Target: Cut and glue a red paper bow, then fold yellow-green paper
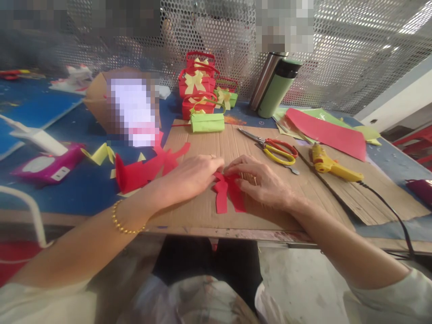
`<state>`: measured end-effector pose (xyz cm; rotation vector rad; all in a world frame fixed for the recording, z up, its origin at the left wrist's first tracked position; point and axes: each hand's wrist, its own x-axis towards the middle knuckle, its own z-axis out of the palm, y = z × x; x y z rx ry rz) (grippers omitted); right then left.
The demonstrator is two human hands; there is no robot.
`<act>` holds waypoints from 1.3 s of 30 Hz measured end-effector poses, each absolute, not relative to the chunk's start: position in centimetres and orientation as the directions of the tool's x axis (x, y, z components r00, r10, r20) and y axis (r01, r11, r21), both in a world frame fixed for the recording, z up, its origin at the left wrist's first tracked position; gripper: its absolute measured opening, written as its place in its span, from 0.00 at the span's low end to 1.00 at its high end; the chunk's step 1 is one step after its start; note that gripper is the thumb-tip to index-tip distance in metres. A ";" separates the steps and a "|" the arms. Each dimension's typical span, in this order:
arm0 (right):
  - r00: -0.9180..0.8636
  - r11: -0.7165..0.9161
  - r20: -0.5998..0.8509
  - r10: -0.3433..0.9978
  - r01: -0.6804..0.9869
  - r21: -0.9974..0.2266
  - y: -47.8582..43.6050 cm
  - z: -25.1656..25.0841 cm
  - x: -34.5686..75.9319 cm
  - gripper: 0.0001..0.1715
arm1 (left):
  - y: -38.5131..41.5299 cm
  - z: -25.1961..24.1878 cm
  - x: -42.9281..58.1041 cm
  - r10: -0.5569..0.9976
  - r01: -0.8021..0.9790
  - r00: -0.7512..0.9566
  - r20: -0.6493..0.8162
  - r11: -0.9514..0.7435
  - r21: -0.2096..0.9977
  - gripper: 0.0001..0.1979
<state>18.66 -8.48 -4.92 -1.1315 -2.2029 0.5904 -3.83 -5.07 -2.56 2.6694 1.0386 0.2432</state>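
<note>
Between my hands lies a red paper bow (222, 193) with two tails, on a sheet of brown cardboard (202, 220). My left hand (199, 173) comes from the left, its fingertips closed on the top of the bow. From the other side my right hand (258, 180) pinches the same spot, thumb beside the right tail. The fingers hide the middle of the bow. Red paper scraps (145, 173) lie left of my left wrist. Beyond my right hand are scissors (270, 148) with one orange and one yellow handle.
Small red paper baskets (198, 85) with yellow bows and a green paper basket (207, 122) stand at the back. A yellow glue gun (332, 165) with a black cord lies right, near red paper sheets (327, 135). A green bottle (280, 90) stands behind. A purple packet (50, 166) is left.
</note>
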 end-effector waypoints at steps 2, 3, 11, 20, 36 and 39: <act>-0.471 0.549 0.304 0.828 0.568 -0.613 -8.6 -5.0 18.7 0.19 | -5.0 -2.6 -3.8 0.683 0.639 0.728 0.057 -0.706 0.304 0.10; -0.475 0.554 0.308 0.824 0.566 -0.611 -8.6 -5.0 18.8 0.20 | -5.0 -2.6 -3.8 0.684 0.640 0.727 0.058 -0.706 0.303 0.09; -0.477 0.581 0.341 0.810 0.577 -0.573 -9.0 -5.0 19.2 0.23 | -4.9 -3.1 -4.0 0.657 0.598 0.747 0.105 -0.732 0.326 0.09; -0.491 0.595 0.343 0.801 0.580 -0.557 -9.1 -5.4 19.4 0.28 | -4.9 -3.1 -4.1 0.658 0.605 0.747 0.097 -0.733 0.311 0.09; -0.467 0.582 0.348 0.813 0.623 -0.523 -9.3 -5.1 19.4 0.28 | -5.1 -3.1 -4.1 0.645 0.592 0.756 0.114 -0.747 0.302 0.10; -0.475 0.581 0.337 0.812 0.615 -0.533 -9.3 -5.0 19.4 0.28 | -5.1 -3.0 -4.1 0.649 0.598 0.754 0.102 -0.743 0.301 0.10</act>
